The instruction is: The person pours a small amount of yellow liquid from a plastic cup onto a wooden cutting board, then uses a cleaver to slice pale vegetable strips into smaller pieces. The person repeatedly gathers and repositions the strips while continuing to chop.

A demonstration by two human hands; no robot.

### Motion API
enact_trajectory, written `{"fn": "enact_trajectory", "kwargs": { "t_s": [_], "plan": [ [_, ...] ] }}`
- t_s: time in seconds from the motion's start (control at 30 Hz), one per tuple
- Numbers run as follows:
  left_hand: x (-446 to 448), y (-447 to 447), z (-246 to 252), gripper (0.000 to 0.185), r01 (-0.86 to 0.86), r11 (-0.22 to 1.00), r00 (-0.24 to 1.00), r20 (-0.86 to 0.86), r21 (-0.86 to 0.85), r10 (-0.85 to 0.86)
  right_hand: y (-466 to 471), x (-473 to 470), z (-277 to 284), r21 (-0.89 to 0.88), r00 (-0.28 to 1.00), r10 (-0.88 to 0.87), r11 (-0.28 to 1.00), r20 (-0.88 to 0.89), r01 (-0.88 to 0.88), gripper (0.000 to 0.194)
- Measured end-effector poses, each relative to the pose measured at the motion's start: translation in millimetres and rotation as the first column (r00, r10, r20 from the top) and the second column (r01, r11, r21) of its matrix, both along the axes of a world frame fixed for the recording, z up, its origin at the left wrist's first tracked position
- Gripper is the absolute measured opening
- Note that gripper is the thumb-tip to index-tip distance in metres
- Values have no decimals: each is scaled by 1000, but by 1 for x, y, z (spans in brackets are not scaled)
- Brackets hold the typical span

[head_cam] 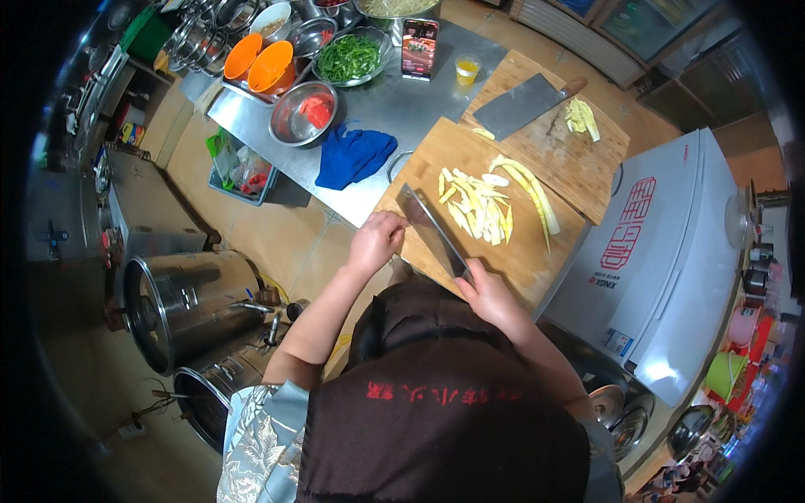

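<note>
My right hand grips the handle of a cleaver, its broad blade standing on edge over a wooden cutting board. My left hand is at the board's near left edge, beside the blade's far end. Its fingers are curled, and whether they pinch something small is not visible. Just right of the blade lies a pile of pale yellow vegetable strips. A long, curved uncut vegetable piece rests farther right, with a small white slice near its top.
A second board behind holds another cleaver and pale leaves. Left of the boards are a blue cloth, a steel bowl with red pieces, chopped greens, a propped phone and a cup. A white freezer stands right.
</note>
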State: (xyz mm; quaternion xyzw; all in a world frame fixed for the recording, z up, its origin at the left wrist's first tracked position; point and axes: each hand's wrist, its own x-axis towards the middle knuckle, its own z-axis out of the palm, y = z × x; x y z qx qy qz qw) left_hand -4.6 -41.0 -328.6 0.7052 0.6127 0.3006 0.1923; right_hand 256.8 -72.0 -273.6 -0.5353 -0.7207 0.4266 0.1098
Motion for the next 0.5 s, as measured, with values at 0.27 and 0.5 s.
{"fn": "enact_trajectory", "kwargs": {
  "t_s": [0.27,0.5],
  "plan": [
    [49,29,7,18,-31,991,985,172,134,8,-17,44,21,-140,962,-272,954,-25,266,39],
    [15,95,36,13,-295,952,873,427,85,233,-15,34,20,-205,984,49,975,-170,-84,30]
  ]
}}
